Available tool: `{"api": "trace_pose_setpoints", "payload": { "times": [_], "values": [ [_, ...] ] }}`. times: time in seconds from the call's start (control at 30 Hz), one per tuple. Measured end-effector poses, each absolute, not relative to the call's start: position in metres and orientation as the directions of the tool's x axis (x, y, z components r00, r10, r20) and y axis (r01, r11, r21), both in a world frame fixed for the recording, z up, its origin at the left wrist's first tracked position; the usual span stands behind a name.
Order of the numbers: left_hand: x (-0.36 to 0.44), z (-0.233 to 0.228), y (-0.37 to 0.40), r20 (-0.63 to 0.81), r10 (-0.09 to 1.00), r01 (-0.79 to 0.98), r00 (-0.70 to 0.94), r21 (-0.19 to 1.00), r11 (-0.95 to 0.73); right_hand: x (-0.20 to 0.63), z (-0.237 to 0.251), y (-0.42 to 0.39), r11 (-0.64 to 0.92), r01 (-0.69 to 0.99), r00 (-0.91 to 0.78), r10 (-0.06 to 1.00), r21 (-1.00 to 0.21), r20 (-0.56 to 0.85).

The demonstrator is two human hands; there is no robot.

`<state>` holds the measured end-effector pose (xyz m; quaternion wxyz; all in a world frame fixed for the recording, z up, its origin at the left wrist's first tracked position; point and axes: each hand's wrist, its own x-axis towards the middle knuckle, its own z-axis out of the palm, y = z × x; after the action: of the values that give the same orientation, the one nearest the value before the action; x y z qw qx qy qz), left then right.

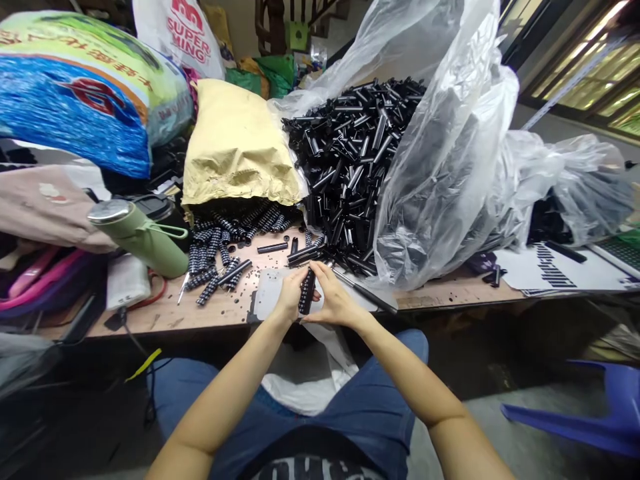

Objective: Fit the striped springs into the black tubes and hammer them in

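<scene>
While left hand [289, 295] and right hand [334, 301] pinch one black tube [306, 293] between them at frame centre, its long axis runs near-vertical (hands equally near), fingers closed on it.

At about eleven o'clock I read "SUPER MING" in red on a white plastic bag [176, 33]. The blue and green sack [75, 87] at ten o'clock carried red characters I could not read; the print on the white sheet [555, 270] at three o'clock was too blurred.
</scene>
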<state>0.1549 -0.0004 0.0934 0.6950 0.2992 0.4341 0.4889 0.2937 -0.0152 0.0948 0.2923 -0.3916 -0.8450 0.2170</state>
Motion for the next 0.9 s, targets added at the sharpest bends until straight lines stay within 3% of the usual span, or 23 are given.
{"api": "trace_pose_setpoints", "payload": {
  "times": [0.23, 0.37, 0.43, 0.5, 0.57, 0.63, 0.73, 0.83, 0.9],
  "values": [
    [0.156, 0.083, 0.006, -0.418, 0.894, -0.378, 0.16, 0.811, 0.447, 0.288, 0.084, -0.012, 0.545, 0.505, -0.48, 0.822, -0.669, 0.307],
    [0.149, 0.065, 0.011, -0.42, 0.89, -0.262, 0.178, 0.851, 0.454, 0.279, 0.068, -0.009, 0.496, 0.507, -0.426, 0.855, -0.705, 0.295],
    [0.146, 0.052, 0.008, -0.308, 0.942, -0.098, 0.134, 0.942, 0.322, 0.274, 0.057, -0.009, 0.466, 0.538, -0.395, 0.875, -0.702, 0.279],
    [0.143, 0.038, 0.003, -0.05, 0.995, 0.173, 0.087, 0.984, 0.035, 0.269, 0.045, -0.009, 0.423, 0.603, -0.343, 0.903, -0.677, 0.259],
    [0.14, 0.023, -0.003, 0.21, 0.968, 0.45, 0.141, 0.857, -0.251, 0.268, 0.036, -0.011, 0.384, 0.671, -0.307, 0.922, -0.634, 0.235],
    [0.135, 0.011, -0.005, 0.328, 0.908, 0.621, 0.262, 0.663, -0.419, 0.277, 0.032, -0.013, 0.381, 0.727, -0.324, 0.924, -0.572, 0.204],
    [0.124, 0.002, -0.001, 0.356, 0.807, 0.681, 0.472, 0.434, -0.59, 0.311, 0.036, -0.019, 0.258, 0.885, -0.208, 0.964, -0.388, 0.165],
    [0.113, 0.003, 0.002, 0.357, 0.708, 0.67, 0.61, 0.245, -0.701, 0.35, 0.047, -0.025, -0.061, 0.99, 0.075, 0.992, -0.128, 0.106],
    [0.108, 0.006, 0.001, 0.359, 0.686, 0.688, 0.633, 0.147, -0.711, 0.364, 0.055, -0.033, -0.116, 0.991, 0.119, 0.992, -0.071, 0.036]
  ]
}}
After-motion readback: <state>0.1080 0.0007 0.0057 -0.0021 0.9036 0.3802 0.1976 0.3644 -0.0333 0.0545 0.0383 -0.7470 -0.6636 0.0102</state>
